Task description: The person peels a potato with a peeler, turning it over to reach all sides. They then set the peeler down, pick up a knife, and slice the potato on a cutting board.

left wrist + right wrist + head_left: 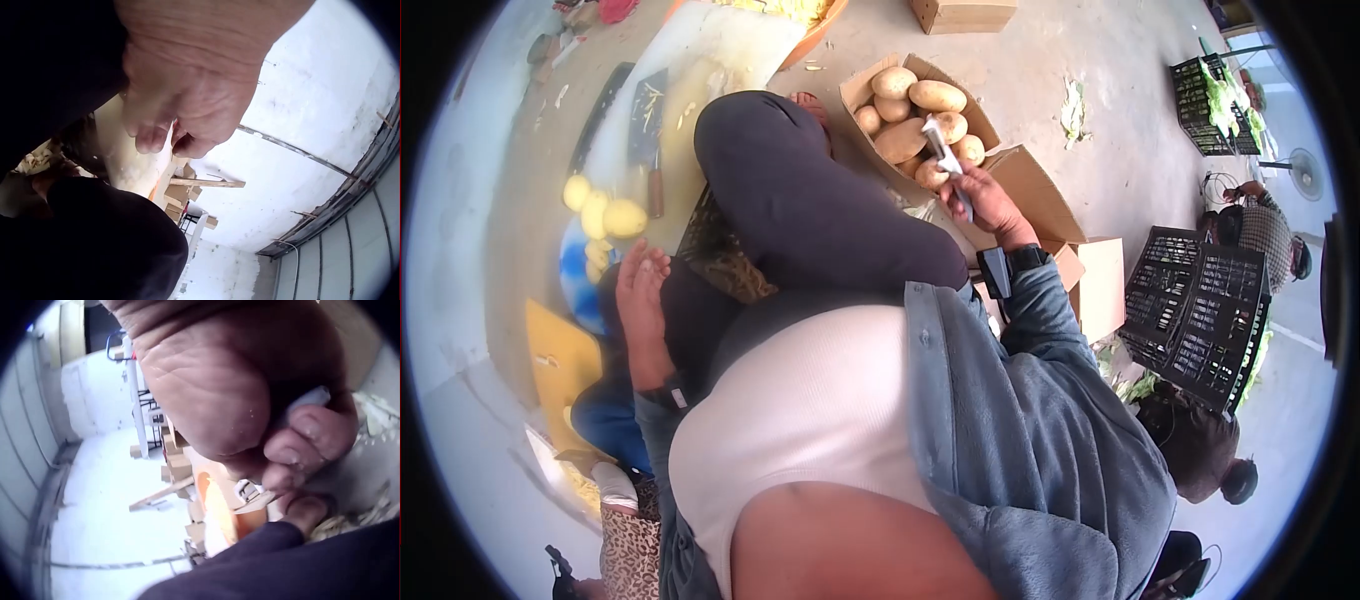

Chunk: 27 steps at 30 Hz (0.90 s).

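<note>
My right hand (988, 200) grips a peeler (942, 150) by its pale handle, its head pointing over a cardboard box (990, 122) of unpeeled potatoes (937, 96). In the right wrist view, the fingers (290, 456) curl round the handle (312, 397). My left hand (643, 300) holds nothing and hangs beside my leg, its fingers loosely bent. Close by it are several peeled potatoes (624, 218), above a blue and white round thing (578, 275). In the left wrist view, the left hand (194, 94) shows from its back, fingertips pointing down.
A cleaver (646, 130) with a wooden handle lies on a pale board (710, 40), near an orange tub (818, 32) of cut potato. Black crates (1195, 310) stand at the right, with other people nearby. Leaf scraps (1074, 112) lie on the floor.
</note>
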Each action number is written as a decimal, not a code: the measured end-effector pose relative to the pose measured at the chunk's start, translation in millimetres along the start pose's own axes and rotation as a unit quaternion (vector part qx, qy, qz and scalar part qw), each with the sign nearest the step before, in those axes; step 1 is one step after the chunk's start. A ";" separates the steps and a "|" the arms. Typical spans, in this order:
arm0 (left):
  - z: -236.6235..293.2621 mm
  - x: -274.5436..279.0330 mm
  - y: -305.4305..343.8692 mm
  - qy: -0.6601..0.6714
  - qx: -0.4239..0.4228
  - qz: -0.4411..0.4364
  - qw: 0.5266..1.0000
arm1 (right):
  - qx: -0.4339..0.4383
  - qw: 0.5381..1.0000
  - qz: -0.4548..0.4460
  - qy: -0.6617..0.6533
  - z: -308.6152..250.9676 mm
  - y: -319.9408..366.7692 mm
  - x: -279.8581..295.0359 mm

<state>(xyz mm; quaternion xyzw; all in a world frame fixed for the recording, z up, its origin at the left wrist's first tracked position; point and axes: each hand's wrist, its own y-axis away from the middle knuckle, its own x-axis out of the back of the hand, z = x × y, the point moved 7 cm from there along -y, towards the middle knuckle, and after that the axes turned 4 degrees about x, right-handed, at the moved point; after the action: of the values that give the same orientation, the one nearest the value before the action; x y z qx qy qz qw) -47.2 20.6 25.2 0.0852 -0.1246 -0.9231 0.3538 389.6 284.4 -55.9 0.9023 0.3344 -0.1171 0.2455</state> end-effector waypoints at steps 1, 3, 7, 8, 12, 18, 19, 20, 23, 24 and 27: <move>0.1 -0.9 0.1 0.004 0.001 -0.002 1.000 | -0.006 0.993 0.089 0.079 -3.3 -7.3 17.5; 0.9 -1.8 0.7 0.009 0.002 -0.002 1.000 | 0.094 0.919 0.192 0.332 -31.7 -15.4 38.6; -0.1 -1.2 1.1 -0.012 0.004 0.005 1.000 | 0.124 0.798 0.301 0.508 -58.0 -31.5 58.6; -0.3 -0.9 1.5 -0.015 0.002 0.005 1.000 | 0.124 0.797 0.299 0.510 -57.4 -41.3 62.3; 2.1 -6.0 1.9 -0.018 -0.004 0.000 1.000 | 0.253 0.702 0.310 0.589 -82.8 -71.5 51.4; 0.9 -8.9 1.6 -0.075 -0.002 -0.009 0.997 | 0.104 0.638 0.174 0.742 -90.5 -134.3 32.7; 1.1 -10.0 3.0 -0.071 -0.002 -0.011 0.997 | 0.121 0.618 0.144 0.763 -81.6 -144.7 40.2; 2.4 -10.6 4.0 -0.066 -0.005 -0.012 0.998 | 0.129 0.617 0.142 0.764 -70.8 -151.0 48.7; 6.3 -11.7 5.4 -0.093 -0.013 -0.009 0.996 | 0.173 0.624 0.156 0.746 -71.0 -161.5 46.2; 8.6 -13.4 7.6 -0.092 -0.011 -0.003 0.996 | 0.158 0.637 0.166 0.736 -72.0 -156.8 44.0; 11.6 -15.8 8.8 -0.093 -0.015 -0.009 0.996 | 0.120 0.661 0.172 0.720 -77.4 -147.4 40.5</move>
<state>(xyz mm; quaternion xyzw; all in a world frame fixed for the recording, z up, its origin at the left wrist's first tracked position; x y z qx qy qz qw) -32.9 26.9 39.9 -0.0051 -0.1425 -0.9319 0.3336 326.2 443.5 -58.9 0.7679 0.2290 0.5747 -0.1662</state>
